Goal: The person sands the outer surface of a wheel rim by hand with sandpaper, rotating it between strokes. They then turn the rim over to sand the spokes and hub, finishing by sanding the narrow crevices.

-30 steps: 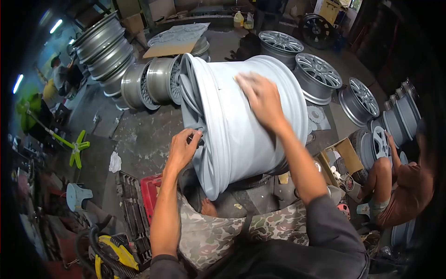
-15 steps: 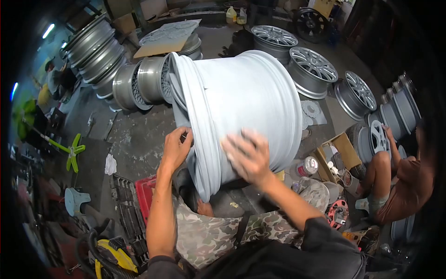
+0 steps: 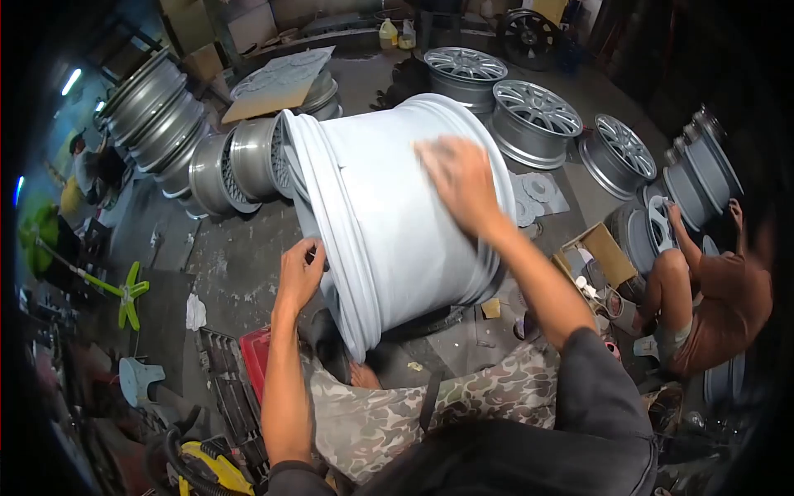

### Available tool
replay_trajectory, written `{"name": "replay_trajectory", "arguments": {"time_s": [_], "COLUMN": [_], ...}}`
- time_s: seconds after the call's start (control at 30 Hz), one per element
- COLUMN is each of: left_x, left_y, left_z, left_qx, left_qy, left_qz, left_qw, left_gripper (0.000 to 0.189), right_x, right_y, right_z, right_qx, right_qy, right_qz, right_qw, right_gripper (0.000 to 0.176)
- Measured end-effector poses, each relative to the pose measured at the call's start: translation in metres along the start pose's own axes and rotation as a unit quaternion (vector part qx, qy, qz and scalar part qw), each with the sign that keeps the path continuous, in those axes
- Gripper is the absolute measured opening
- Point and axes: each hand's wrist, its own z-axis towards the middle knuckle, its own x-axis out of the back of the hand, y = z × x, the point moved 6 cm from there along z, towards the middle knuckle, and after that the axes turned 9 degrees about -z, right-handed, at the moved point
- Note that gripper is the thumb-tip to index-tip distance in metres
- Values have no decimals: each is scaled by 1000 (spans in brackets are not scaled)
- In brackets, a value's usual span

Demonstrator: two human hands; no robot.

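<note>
A large wheel rim (image 3: 397, 190) with a pale grey-white, matte barrel lies on its side in front of me, above my camouflage-clad lap. My left hand (image 3: 299, 271) grips the rim's left edge, thumb and fingers closed around the lip. Across the upper part of the barrel, my right hand (image 3: 463, 178) presses its fingers to the surface. Motion smears those fingers. A small tan patch shows at their tips, too blurred to name. The wheel's inner face is mostly hidden on the left.
Several bare metal rims (image 3: 157, 107) are stacked at back left, and spoked silver wheels (image 3: 538, 112) stand at back right. A cardboard box (image 3: 608, 256) sits at right near a seated person (image 3: 711, 306) handling another wheel. A green fan (image 3: 128, 291) and a blue stool (image 3: 139, 379) are left.
My right hand has slid up and across the barrel, from near the left lip to the upper right. The wheel appears shifted slightly left in view. My left hand stays on the edge.
</note>
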Motion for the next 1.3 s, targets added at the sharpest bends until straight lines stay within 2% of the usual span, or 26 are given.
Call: {"name": "replay_trajectory", "arguments": {"time_s": [0.1, 0.13, 0.17, 0.23, 0.27, 0.3, 0.33, 0.4, 0.47, 0.53, 0.57, 0.6, 0.67, 0.7, 0.73, 0.77, 0.87, 0.93, 0.97, 1.0, 1.03, 1.13, 1.23, 1.3], "left_x": [-4, -5, -5, -5, -6, -7, -9, -10, -6, -6, -5, -7, -4, -4, -4, -4, -6, -5, -5, -4, -3, 2, -2, -4], "left_y": [-4, -2, 1, 12, 13, 14, 15, 19, 20, 19, 23, 19, 9, 2, 3, 2, -6, 1, 0, 5, 14, 12, 6, -1], "left_z": [7, 7, 7, 7, 7, 7, 6, 2, 7, 2, 2, 2, 4, 4, 5, 4, 6, 6, 6, 4, 3, 4, 5, 8], "left_qx": [-59, -78, -77, -82, -80, -92, -104, -97, -95, -85, -43, -45, -92, -63, -67, -61, -56, -78, -79, -70, -74, -74, -50, -43], "left_qy": [16, 20, 21, 24, 27, 25, 21, 20, 28, 12, -5, -4, 23, 19, 21, 21, 15, 20, 10, 14, 7, 15, -19, -12], "left_qz": [19, 38, 36, 25, 22, 14, 7, 13, 16, -2, -8, -8, -4, 0, 1, -4, -11, -4, -8, -15, -10, 6, 11, -16], "left_qw": [998, 996, 996, 996, 996, 995, 994, 995, 995, 996, 999, 999, 996, 998, 998, 998, 998, 997, 997, 997, 997, 997, 998, 999], "left_gripper": [27, 26, 26, 25, 25, 24, 24, 23, 23, 22, 21, 21, 22, 23, 23, 23, 22, 21, 22, 22, 23, 27, 28, 30], "right_x": [-63, -86, -93, -97, -65, -39, -15, 7, 3, 10, 7, -3, -52, -85, -126, -155, -150, -98, -52, -18, 8, 44, 45, 27], "right_y": [47, 49, 35, 4, -29, -54, -75, -97, -91, -81, -73, -62, -24, -3, 20, 36, 28, 13, -1, -9, -15, -21, -2, 23], "right_z": [85, 100, 104, 101, 84, 60, 23, -53, -105, -68, -38, 2, 78, 108, 132, 147, 146, 109, 80, 38, -4, -115, -95, -29], "right_qx": [-53, -75, -74, -94, -36, -22, 30, 62, 67, 79, 54, 38, -36, -47, -96, -95, -100, -81, -40, -18, 2, -42, -17, -5], "right_qy": [-111, -168, -170, -139, -75, -18, 72, 43, 22, 11, 8, 10, -102, -151, -252, -272, -281, -152, -99, -13, 25, -7, -6, -14], "right_qz": [-5, -29, -31, 148, 197, 186, 163, 110, 110, 74, 78, 83, 213, 183, 147, 122, 75, 109, 109, 58, 6, -91, -128, -89], "right_qw": [992, 983, 982, 975, 977, 982, 984, 991, 991, 994, 995, 996, 971, 970, 952, 950, 951, 979, 988, 998, 1000, 995, 992, 996], "right_gripper": [35, 37, 37, 36, 34, 29, 26, 31, 32, 32, 31, 30, 32, 35, 37, 38, 39, 37, 30, 25, 29, 37, 34, 32]}}
